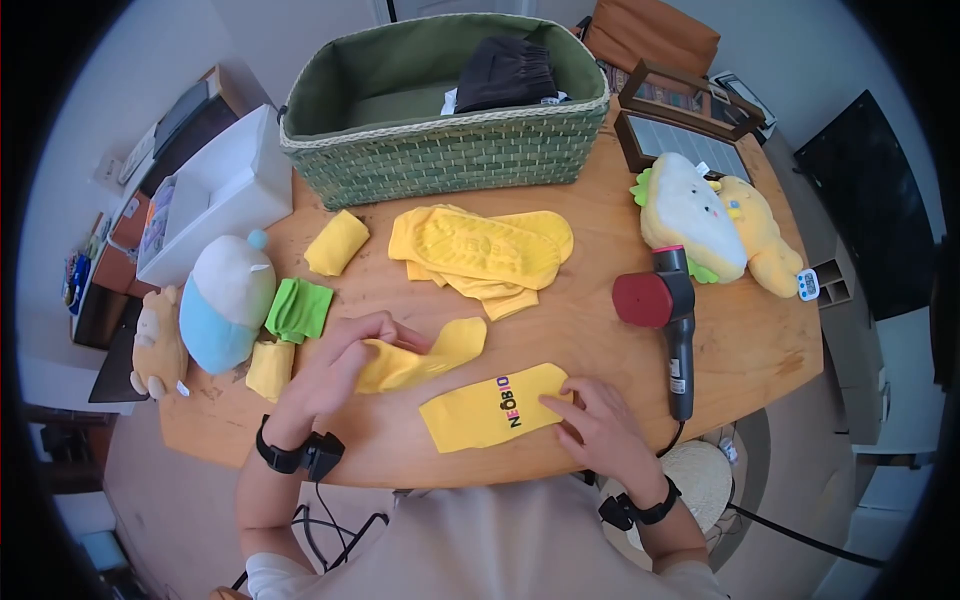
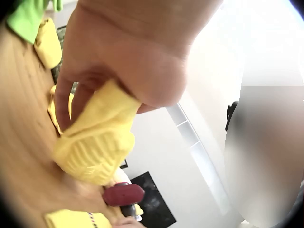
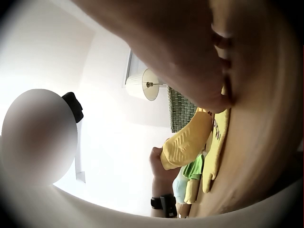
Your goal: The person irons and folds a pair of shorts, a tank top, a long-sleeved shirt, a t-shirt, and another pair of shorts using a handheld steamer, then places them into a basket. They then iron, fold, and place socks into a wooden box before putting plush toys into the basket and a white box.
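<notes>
The left hand [image 1: 335,365] grips a yellow sock [image 1: 425,362] by one end, its other end pointing right; in the left wrist view this sock [image 2: 99,137] shows ridges and hangs from the hand [image 2: 118,61]. A second yellow sock [image 1: 470,415] with dark and coloured lettering lies flat near the table's front edge. Fingertips of the right hand [image 1: 605,430] rest on that sock's right end, and the right wrist view shows the hand [image 3: 190,61] over the flat sock [image 3: 216,152]. Behind them lies a pile of yellow socks [image 1: 480,245].
A green woven basket [image 1: 450,160] stands at the back, a white box [image 1: 225,200] at the left. Rolled yellow bundles [image 1: 338,243], a green folded cloth [image 1: 298,310] and plush toys [image 1: 228,305] lie left. At right are a hair dryer [image 1: 680,340] and more plush toys [image 1: 693,215].
</notes>
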Action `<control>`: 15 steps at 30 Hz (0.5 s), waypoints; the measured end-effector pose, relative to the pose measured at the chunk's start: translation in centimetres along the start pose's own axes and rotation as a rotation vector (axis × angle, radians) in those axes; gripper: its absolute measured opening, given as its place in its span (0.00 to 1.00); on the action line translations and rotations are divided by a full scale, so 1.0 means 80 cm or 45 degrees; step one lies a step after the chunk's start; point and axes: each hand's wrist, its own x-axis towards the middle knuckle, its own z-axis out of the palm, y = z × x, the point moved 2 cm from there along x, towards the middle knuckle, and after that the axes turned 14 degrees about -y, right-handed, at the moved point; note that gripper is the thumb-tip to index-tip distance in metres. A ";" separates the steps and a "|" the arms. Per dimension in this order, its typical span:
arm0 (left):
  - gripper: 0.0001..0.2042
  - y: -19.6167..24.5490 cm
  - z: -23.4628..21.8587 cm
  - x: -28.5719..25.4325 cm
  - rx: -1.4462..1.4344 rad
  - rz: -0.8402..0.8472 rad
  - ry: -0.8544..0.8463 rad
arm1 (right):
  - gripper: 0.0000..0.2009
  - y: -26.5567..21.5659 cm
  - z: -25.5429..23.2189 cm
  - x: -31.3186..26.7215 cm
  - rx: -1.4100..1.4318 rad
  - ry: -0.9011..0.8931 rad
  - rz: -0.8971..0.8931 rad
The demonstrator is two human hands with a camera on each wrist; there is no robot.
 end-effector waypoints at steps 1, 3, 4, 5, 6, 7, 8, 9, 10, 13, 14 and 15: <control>0.07 -0.004 0.008 0.008 -0.332 -0.014 -0.065 | 0.16 0.000 0.000 0.002 0.004 0.003 -0.005; 0.08 -0.009 0.023 0.023 -0.663 -0.025 -0.129 | 0.15 0.001 -0.001 0.005 -0.070 -0.047 -0.082; 0.08 -0.009 0.031 0.030 -0.885 0.034 -0.174 | 0.15 0.005 0.001 0.006 -0.071 -0.045 -0.081; 0.08 -0.006 0.038 0.036 -1.106 0.093 -0.222 | 0.14 0.010 0.004 0.007 -0.081 -0.010 -0.119; 0.08 -0.001 0.042 0.041 -1.105 0.093 -0.224 | 0.13 0.014 0.005 0.008 -0.092 0.026 -0.157; 0.08 0.006 0.046 0.044 -1.281 0.156 -0.279 | 0.13 0.014 0.003 0.009 -0.092 0.028 -0.155; 0.07 0.011 0.048 0.046 -1.456 0.219 -0.333 | 0.11 0.011 0.001 0.010 -0.052 0.064 -0.213; 0.07 0.004 0.047 0.046 -1.455 0.218 -0.333 | 0.11 0.009 -0.002 0.010 -0.012 0.101 -0.271; 0.07 -0.011 0.045 0.044 -1.420 0.140 -0.274 | 0.11 0.006 -0.007 0.007 -0.010 0.101 -0.271; 0.08 -0.037 0.038 0.028 -0.671 -0.080 0.028 | 0.10 -0.001 -0.030 -0.012 0.254 0.091 -0.312; 0.10 -0.039 0.035 0.020 0.048 -0.202 0.254 | 0.10 -0.002 -0.035 -0.019 0.353 0.048 -0.341; 0.15 -0.030 0.034 0.011 0.654 0.002 0.436 | 0.11 -0.004 -0.038 -0.023 0.452 0.004 -0.369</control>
